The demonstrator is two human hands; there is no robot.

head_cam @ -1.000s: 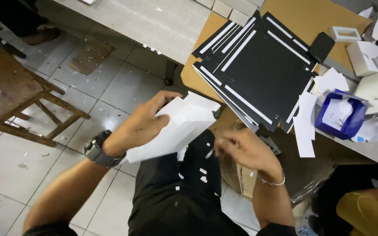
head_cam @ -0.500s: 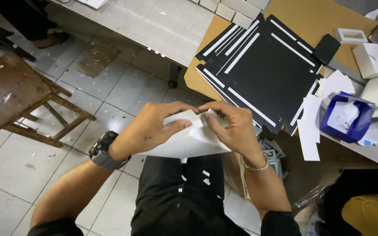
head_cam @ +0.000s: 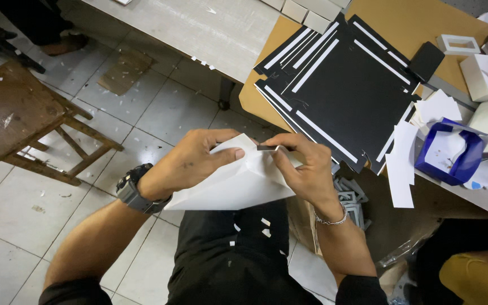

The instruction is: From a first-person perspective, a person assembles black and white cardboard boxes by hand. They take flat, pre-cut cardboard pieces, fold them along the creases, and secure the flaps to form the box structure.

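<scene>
Both hands point(head_cam: 193, 161) point(head_cam: 303, 166) now pinch the creased, perhaps glossy white sheet point(head_cam: 235, 183).

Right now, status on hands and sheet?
Left hand and right hand both pinching white sheet at top edge, over lap. Black sheets on table beyond, apart. Nothing blocking.

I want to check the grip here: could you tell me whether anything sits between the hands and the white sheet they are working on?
Nothing visible does. The left hand and the right hand both pinch the white sheet directly at its upper edge, above the lap.
</scene>
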